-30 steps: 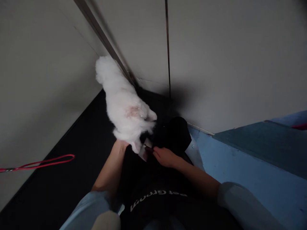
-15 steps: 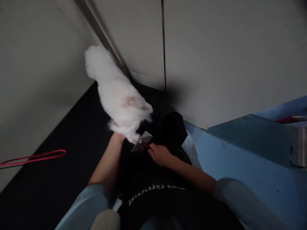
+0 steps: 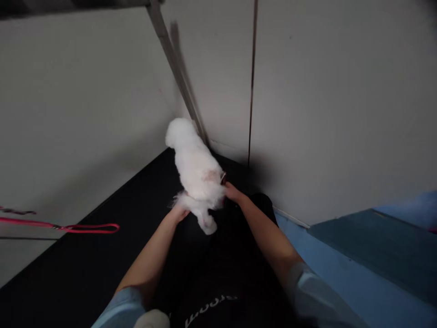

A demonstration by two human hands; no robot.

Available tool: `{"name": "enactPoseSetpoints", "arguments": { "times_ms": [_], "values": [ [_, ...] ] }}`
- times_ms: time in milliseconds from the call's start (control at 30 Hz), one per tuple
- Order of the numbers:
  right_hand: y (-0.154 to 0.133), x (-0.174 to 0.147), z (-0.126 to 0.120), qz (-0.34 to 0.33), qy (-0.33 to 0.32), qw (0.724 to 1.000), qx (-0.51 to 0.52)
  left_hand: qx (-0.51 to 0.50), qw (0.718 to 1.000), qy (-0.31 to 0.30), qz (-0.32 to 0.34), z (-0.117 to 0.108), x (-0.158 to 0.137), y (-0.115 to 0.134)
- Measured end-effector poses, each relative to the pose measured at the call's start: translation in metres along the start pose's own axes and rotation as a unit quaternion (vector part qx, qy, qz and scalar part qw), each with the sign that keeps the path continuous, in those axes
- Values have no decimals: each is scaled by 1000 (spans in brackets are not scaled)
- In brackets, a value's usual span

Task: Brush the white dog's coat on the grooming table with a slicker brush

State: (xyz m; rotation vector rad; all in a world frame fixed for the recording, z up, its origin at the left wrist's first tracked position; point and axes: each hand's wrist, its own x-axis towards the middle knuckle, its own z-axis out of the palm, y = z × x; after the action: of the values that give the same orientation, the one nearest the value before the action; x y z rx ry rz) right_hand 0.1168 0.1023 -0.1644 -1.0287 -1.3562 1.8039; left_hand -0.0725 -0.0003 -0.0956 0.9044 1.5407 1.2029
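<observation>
A fluffy white dog (image 3: pixel 196 164) stands on a black tabletop (image 3: pixel 112 228), its head toward the corner and its rear toward me. One hind leg is lifted back, with the paw near my body. My left hand (image 3: pixel 180 212) is closed around that leg at the thigh, its fingers partly hidden by fur. On the dog's right flank, my right hand (image 3: pixel 232 192) grips a slicker brush (image 3: pixel 223 178), of which only a small edge shows. Fur and the hand cover the rest of the brush. A pinkish patch marks the dog's lower back.
A red leash loop (image 3: pixel 92 228) hangs at the left, over the table. Grey walls (image 3: pixel 324 91) meet behind the dog, and a metal post (image 3: pixel 174 59) rises there. At right lie a blue floor (image 3: pixel 327 259) and a dark teal surface (image 3: pixel 375 241).
My right hand has carried the brush from beside the lifted paw up to the dog's right flank. My left hand stays at the leg. The camera view has shifted, so the dog appears lower and further right.
</observation>
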Motion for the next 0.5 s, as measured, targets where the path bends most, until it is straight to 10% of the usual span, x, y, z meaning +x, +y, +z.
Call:
{"name": "enactPoseSetpoints", "arguments": {
  "times_ms": [133, 233, 400, 500],
  "values": [
    [24, -25, 16, 41, -49, 992, 113, 41, 952, 236, 189, -25, -40, 7],
    [39, -57, 21, 43, -23, 993, 111, 91, 972, 68, 208, -6, -71, -5],
    [44, -104, 29, 69, -8, 994, 84, 126, 983, -132, -13, 54, -54, -48],
    [41, -128, 31, 85, 33, 992, 83, 44, 995, -69, -50, 74, -32, -71]
  ]
}}
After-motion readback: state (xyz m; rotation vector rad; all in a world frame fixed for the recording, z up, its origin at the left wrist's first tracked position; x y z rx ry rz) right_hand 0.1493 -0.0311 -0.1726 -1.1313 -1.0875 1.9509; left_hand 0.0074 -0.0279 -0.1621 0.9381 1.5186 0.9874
